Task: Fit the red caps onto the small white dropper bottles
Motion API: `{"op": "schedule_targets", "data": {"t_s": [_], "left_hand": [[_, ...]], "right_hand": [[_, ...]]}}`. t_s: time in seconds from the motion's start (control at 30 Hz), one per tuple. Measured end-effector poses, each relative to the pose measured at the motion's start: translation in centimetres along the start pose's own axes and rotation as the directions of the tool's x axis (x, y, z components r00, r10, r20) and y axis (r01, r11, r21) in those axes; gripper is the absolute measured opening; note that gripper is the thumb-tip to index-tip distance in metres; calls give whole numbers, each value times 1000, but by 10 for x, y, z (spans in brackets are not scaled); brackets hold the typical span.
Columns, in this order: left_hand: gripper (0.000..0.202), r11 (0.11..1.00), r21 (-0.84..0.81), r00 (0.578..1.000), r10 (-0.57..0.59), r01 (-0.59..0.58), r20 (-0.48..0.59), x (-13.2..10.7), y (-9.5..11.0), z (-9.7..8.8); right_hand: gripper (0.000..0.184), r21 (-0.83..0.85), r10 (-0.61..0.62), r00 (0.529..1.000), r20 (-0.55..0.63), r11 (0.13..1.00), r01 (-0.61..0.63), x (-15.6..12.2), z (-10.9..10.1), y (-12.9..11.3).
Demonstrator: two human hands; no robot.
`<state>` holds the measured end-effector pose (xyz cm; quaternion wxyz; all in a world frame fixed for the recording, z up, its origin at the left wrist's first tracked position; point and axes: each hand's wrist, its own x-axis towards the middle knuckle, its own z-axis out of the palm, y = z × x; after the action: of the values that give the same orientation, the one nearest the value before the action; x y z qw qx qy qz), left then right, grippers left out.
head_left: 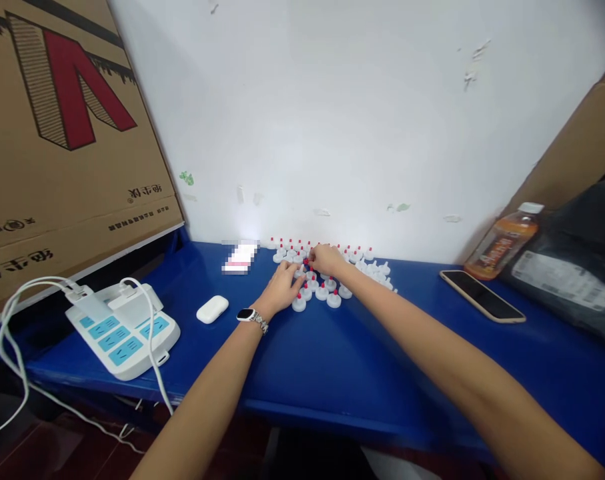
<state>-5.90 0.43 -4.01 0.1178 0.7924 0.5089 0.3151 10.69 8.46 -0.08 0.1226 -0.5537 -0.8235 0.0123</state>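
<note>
My left hand (282, 287), with a watch (246, 315) on its wrist, is closed at the left side of a cluster of white nozzle caps. Its fingertips grip a white nozzle cap (300, 270), partly covered by the fingers. Over the middle of the cluster, my right hand (326, 259) has its fingers pinched together close to a small red tip (306, 262). What lies in that pinch is hidden. Several red-tipped caps (334, 300) stand upright in front of the hands, and more (282, 250) stand in rows along the wall. White caps without red tips (377, 270) lie heaped to the right.
The blue table (302, 360) meets a white wall (332, 133). On the left are a power strip (127, 333) with cables and a white earbud case (213, 309). A phone (482, 297), a drink bottle (502, 243) and a dark plastic parcel (572, 267) lie right. A large carton (72, 173) leans left.
</note>
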Motion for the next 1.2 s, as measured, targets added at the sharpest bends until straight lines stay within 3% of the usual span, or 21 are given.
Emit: {"op": "schedule_targets", "data": {"t_s": [0.23,0.53,0.87,1.1,1.2], "left_hand": [[31,989,-139,994,41,-54,-97,1,5,-2],[28,983,-185,1000,9,-7,9,-3,11,-5],[28,989,-148,1000,17,-13,26,-2,8,-1],[29,984,-177,999,9,-3,34,-2,12,-4],[30,981,-195,1000,20,-15,20,-3,14,-6]], "right_hand": [[17,41,-26,994,-102,999,30,-14,-13,11],[15,-25,18,1000,26,1000,-17,-18,-15,30],[15,-21,30,998,50,999,-29,-21,-10,21],[13,28,-18,1000,-8,999,18,-25,-8,22],[16,138,6,995,-103,990,8,-27,-12,23]]}}
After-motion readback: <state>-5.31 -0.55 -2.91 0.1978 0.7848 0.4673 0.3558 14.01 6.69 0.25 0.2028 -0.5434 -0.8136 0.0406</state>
